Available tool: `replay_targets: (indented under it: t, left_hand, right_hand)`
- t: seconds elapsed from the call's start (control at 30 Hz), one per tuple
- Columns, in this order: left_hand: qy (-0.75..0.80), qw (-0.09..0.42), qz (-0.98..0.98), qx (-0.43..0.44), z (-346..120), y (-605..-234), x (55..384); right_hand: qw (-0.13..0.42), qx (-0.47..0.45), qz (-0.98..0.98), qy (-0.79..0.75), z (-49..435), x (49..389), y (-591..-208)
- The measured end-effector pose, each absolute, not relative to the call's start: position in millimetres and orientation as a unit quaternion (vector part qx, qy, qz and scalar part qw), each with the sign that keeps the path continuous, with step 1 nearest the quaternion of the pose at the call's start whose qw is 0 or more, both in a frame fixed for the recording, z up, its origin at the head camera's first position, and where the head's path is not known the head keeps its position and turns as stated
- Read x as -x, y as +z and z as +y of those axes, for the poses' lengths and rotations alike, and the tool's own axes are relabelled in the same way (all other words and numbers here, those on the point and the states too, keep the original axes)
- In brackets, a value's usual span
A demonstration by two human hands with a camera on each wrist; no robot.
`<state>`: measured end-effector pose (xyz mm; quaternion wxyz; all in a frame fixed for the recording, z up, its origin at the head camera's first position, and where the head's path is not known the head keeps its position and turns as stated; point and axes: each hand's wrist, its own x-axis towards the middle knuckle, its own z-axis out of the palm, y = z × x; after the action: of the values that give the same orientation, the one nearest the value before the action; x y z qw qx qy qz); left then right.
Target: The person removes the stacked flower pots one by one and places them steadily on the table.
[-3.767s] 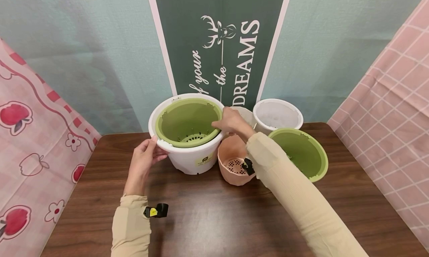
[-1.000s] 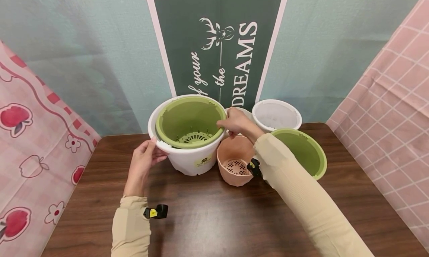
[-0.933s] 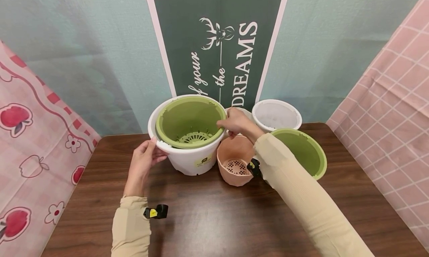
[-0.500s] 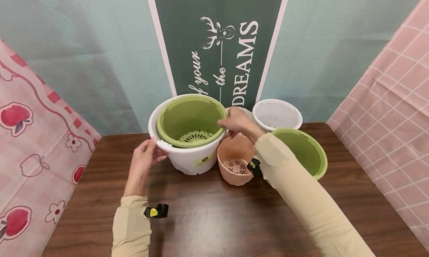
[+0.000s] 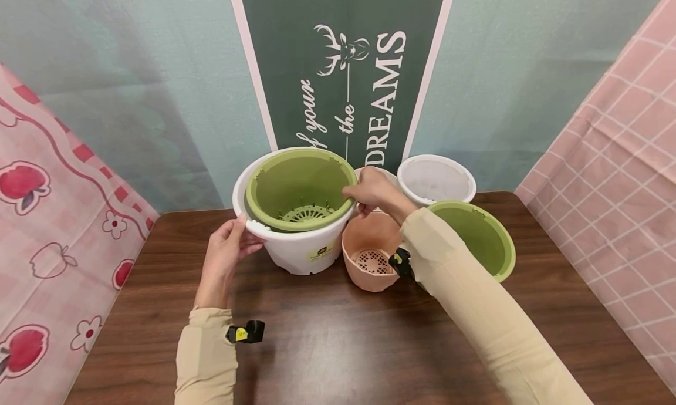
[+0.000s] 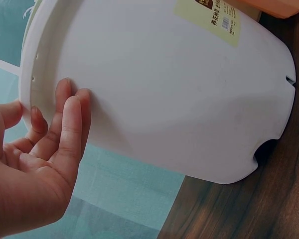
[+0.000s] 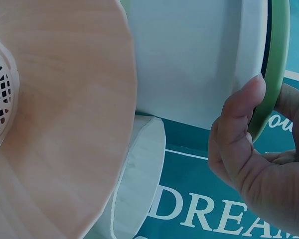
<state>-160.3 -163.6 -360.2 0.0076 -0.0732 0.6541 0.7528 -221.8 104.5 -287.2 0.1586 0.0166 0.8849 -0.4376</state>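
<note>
A large white flower pot [image 5: 296, 255] with a yellow label stands on the table at centre left. Inside it sits a green flower pot [image 5: 296, 182] with a slotted bottom, its rim slightly tilted above the white one. My left hand [image 5: 227, 243] pinches the white pot's rim at its left; in the left wrist view the thumb is on the rim and the fingers [image 6: 70, 127] lie under it along the outer wall. At the right side, my right hand [image 5: 374, 189] grips the green rim [image 7: 274, 74], thumb inside, fingers curled by the white pot's rim.
Just right of the white pot stands a peach pot [image 5: 369, 279] with a perforated bottom. Behind my right hand is a pale pot [image 7: 139, 174], mostly hidden. Another white pot [image 5: 435, 179] and a second green pot [image 5: 477, 238] stand farther right on the wooden table [image 5: 327, 340].
Since the oldest frame, my right hand and the green pot's rim have shifted slightly to the right. Over the last second both hands and the pots have stayed nearly still.
</note>
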Motion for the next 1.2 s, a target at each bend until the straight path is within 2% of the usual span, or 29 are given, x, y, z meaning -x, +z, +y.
replay_targets:
  t: [0.43,1.2]
  left_hand:
    - [0.76,0.004,0.646,0.068,-162.5,-360.1,160.1]
    - [0.76,0.001,0.647,0.065,-165.1,-363.0,160.2]
  right_hand:
    - [0.177,-0.019,0.882,-0.437,105.9,221.7,-286.3]
    - [0.178,-0.033,0.868,-0.462,105.7,220.4,-283.4]
